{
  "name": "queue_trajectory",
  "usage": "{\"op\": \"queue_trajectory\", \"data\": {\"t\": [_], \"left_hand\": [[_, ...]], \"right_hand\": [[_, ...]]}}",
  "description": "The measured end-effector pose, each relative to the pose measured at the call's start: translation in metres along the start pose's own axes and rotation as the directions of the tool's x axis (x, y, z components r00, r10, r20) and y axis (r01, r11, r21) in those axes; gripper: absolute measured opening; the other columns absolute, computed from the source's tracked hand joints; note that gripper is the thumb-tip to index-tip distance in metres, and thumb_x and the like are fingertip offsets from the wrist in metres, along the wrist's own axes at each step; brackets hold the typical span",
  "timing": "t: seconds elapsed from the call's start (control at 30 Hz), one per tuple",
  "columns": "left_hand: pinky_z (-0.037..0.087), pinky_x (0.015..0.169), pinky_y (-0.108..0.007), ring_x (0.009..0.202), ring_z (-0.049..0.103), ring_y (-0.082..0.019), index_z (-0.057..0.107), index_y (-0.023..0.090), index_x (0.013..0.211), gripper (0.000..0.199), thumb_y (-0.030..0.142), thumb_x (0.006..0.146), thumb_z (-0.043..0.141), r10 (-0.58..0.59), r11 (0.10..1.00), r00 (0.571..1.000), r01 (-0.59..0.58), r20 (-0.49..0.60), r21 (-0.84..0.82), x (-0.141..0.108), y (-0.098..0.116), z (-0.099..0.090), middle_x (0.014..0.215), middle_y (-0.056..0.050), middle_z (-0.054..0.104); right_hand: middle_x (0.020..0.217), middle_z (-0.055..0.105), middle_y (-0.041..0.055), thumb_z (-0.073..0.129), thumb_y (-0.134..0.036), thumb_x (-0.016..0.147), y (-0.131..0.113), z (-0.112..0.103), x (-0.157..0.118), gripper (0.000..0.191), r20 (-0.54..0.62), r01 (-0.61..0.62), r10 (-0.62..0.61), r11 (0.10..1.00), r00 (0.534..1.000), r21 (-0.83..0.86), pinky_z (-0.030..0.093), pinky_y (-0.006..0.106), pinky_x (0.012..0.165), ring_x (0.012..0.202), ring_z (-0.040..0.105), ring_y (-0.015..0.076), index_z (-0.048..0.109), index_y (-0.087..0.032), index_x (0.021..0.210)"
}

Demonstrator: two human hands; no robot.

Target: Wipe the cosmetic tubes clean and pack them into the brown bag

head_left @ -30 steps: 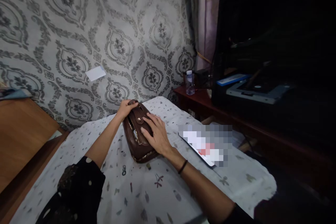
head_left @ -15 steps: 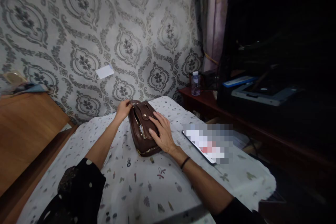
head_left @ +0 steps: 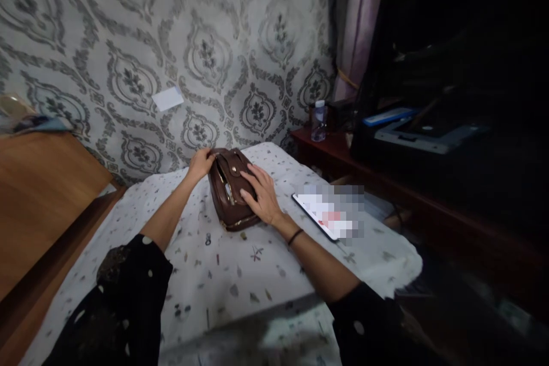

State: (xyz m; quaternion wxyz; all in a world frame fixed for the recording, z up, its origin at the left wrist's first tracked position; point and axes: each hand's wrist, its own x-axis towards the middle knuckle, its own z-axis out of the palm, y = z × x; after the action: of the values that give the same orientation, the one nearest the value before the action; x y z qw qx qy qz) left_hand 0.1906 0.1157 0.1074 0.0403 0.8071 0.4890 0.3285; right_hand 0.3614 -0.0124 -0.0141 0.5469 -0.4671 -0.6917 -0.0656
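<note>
A brown leather bag (head_left: 223, 203) with gold zips and a snap tab lies on the white patterned sheet (head_left: 240, 263). One front zip pocket gapes a little, and something pale shows inside it. My left hand (head_left: 200, 164) is closed on the bag's far left corner, by the strap end. Across the bag's right side rests my right hand (head_left: 262, 194), fingers spread over the leather near the snap. To the right of that hand lies a phone or tablet (head_left: 317, 217) with a lit, blurred-out screen.
A wooden board (head_left: 47, 183) stands along the left. At the right is a dark red desk (head_left: 300, 140) bearing a clear bottle (head_left: 318, 123) with a white cap. A white card (head_left: 167, 99) shows against the patterned wall (head_left: 206, 51). A curtain (head_left: 362, 23) hangs in the corner.
The whole view has shifted, so the bag, phone and bottle sit higher in the picture. Both hands keep their places on the bag.
</note>
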Motion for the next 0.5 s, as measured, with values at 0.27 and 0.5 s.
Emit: {"op": "queue_trajectory", "data": {"t": [0.27,0.5], "left_hand": [[0.041,0.097,-0.036,0.102,0.059,-0.023,0.06,0.019,0.075,0.017,0.013,0.087,0.049,-0.013,0.999,0.999,0.014,-0.05,0.034,-0.021,0.002,0.013,0.089,-0.007,0.067],[0.043,0.106,-0.04,0.107,0.059,-0.018,0.06,0.023,0.08,0.018,0.016,0.091,0.048,-0.071,0.994,0.996,0.075,-0.048,0.081,-0.024,0.014,0.016,0.097,0.0,0.066]], "right_hand": [[0.154,0.042,0.007,0.036,-0.06,0.096,0.008,0.009,-0.003,0.054,0.042,-0.04,0.04,0.999,0.998,-0.004,0.025,0.057,0.12,0.146,0.031,0.0264,0.051,-0.029,0.139],[0.155,0.04,0.0047,0.033,-0.06,0.099,0.012,0.014,-0.004,0.053,-0.001,-0.048,0.048,0.998,0.999,-0.032,0.022,0.044,0.124,0.147,0.028,0.0188,0.05,-0.029,0.138]]}}
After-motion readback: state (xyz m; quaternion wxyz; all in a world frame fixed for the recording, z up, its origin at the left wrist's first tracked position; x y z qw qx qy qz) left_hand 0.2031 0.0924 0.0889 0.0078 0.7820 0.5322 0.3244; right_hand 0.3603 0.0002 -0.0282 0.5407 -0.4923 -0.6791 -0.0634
